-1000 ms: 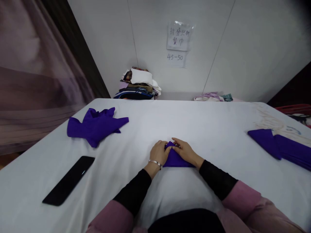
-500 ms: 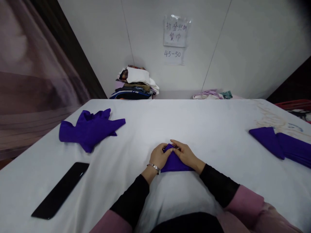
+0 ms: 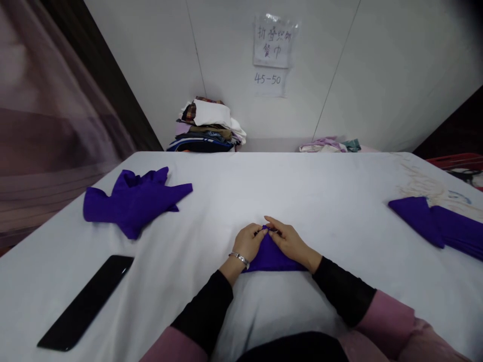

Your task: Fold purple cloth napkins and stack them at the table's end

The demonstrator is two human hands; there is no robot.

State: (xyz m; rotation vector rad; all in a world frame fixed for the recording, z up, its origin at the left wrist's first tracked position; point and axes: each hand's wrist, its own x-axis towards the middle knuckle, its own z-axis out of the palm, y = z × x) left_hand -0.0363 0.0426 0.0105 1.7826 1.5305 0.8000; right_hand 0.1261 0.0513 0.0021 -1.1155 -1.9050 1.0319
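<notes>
A purple cloth napkin (image 3: 275,257), folded into a triangle, lies in front of me with its point facing away. My left hand (image 3: 248,241) pinches the point from the left, a silver bracelet round its wrist. From the right, my right hand (image 3: 289,240) pinches the same point between thumb and fingers, its index finger raised a little. Both sets of fingertips nearly meet there and partly hide the tip. The long straight edge of the napkin faces my body.
A crumpled purple cloth (image 3: 138,201) lies at left, with a glossy black tray-like plate (image 3: 86,301) nearer me. Folded purple napkins (image 3: 433,221) lie at right on the white tablecloth (image 3: 320,186). Behind the table is a clothes pile (image 3: 211,125); paper signs (image 3: 272,50) hang on the wall.
Both hands keep their pinch at the napkin's point. The lower edge of the napkin now looks wider and slightly nearer to me. The view has shifted a little.
</notes>
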